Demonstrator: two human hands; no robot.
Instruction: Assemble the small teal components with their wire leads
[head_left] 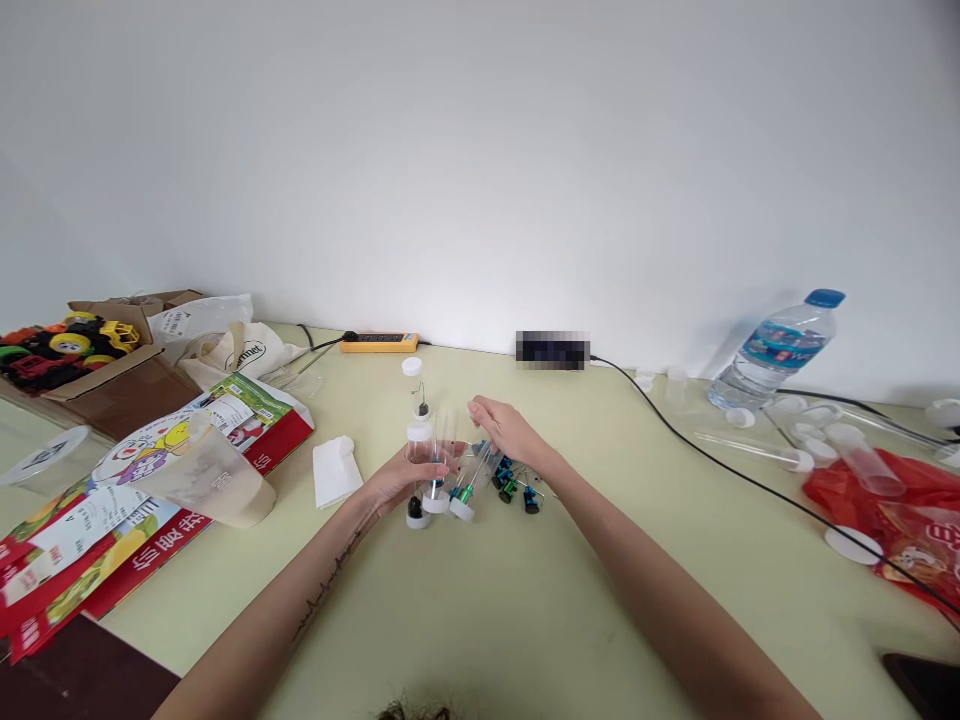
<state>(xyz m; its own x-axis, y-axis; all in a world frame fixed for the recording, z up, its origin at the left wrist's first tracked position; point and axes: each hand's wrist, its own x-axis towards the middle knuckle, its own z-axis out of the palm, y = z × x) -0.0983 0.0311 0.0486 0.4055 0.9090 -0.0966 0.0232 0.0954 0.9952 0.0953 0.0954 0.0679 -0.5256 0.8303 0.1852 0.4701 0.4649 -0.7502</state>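
Observation:
My left hand (pixel 405 474) is wrapped around an upright clear tube (pixel 437 465) with a white base cap. Beside it stands another clear tube (pixel 418 458) with a white cap on top and a small dark piece at its bottom. Farther back is a third capped tube (pixel 412 385) with a thin wire piece inside. My right hand (pixel 506 430) is closed around the upper end of a tilted clear tube (pixel 469 482), which has a green piece and thin rods in it; its fingertips are pinched. Just right of this tube lie small blue and green wired pieces (pixel 517 485), partly hidden by the hand.
White tissue (pixel 336 472), a plastic cup (pixel 232 490), red bags (pixel 172 520) and a cardboard box (pixel 112 380) of toy cars are left. An orange power strip (pixel 379 343) lies behind. Rightward are a black cable (pixel 675 435), a water bottle (pixel 780 350), loose tubes and caps (pixel 814 440).

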